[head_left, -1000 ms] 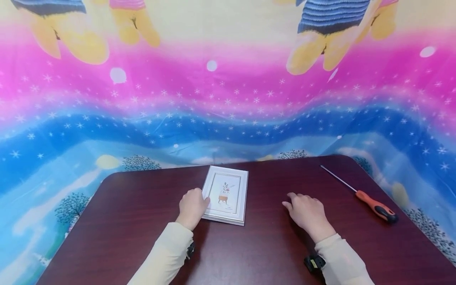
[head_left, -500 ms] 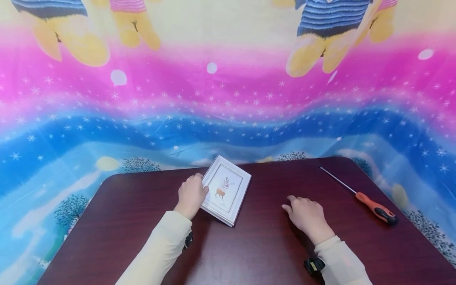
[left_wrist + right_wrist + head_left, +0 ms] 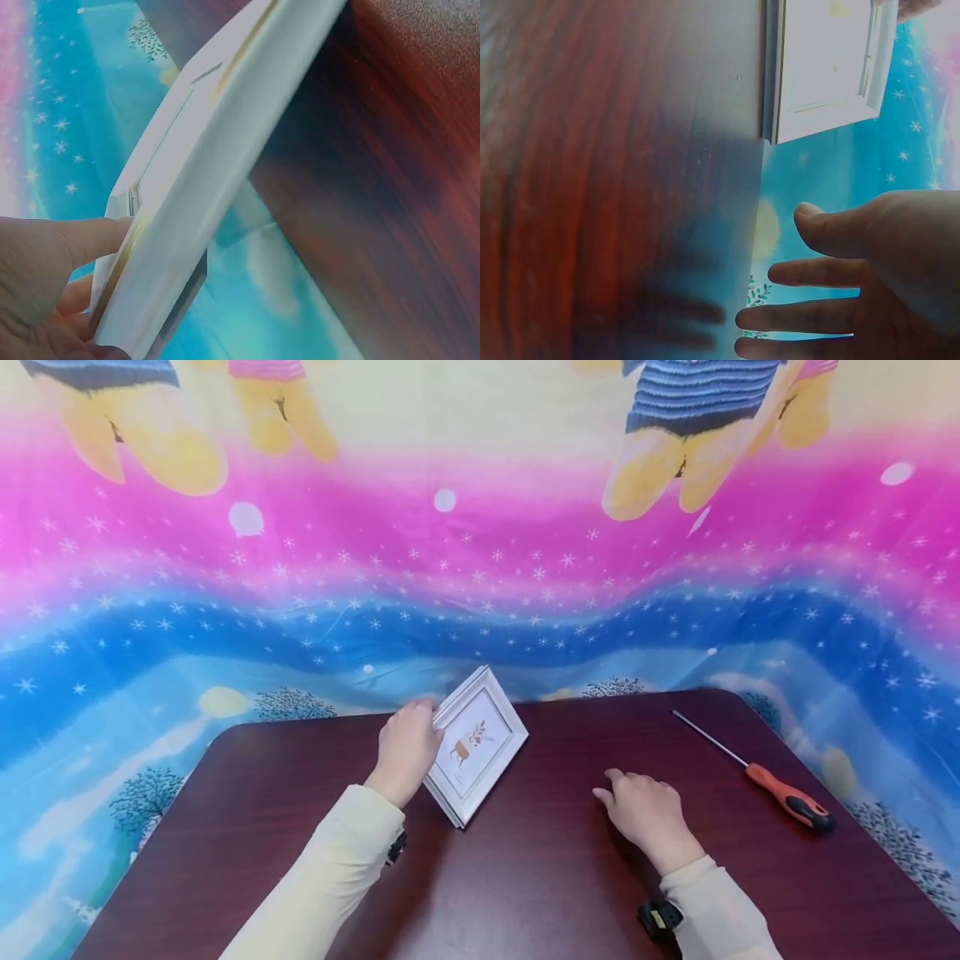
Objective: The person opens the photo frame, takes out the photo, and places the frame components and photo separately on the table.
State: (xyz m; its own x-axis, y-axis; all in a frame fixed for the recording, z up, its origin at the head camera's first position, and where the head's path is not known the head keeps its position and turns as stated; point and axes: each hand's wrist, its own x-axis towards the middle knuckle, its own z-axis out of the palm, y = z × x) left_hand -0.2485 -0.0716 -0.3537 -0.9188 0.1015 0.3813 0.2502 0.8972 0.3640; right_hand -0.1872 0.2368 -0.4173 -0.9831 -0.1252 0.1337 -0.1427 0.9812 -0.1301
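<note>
A white picture frame (image 3: 487, 777) with a small plant drawing is tilted up off the table, its lower corner pointing toward the person. My left hand (image 3: 405, 747) grips its left edge; the left wrist view shows the thumb on the front of the picture frame (image 3: 195, 165) and fingers behind. Over the right part of the table hovers my right hand (image 3: 647, 814), apart from the picture frame and holding nothing. In the right wrist view the fingers of this hand (image 3: 885, 277) are extended and spread. A screwdriver (image 3: 787, 797) with an orange and black handle lies to its right.
The dark reddish-brown table (image 3: 525, 893) has rounded far corners. Behind it and along its sides hangs a colourful cloth (image 3: 480, 568) with snowflakes and trees, close to the table's far edge.
My left hand has lifted the picture frame from lying nearly flat and turned it clockwise, tilting it upright. The right hand and the screwdriver have stayed in place.
</note>
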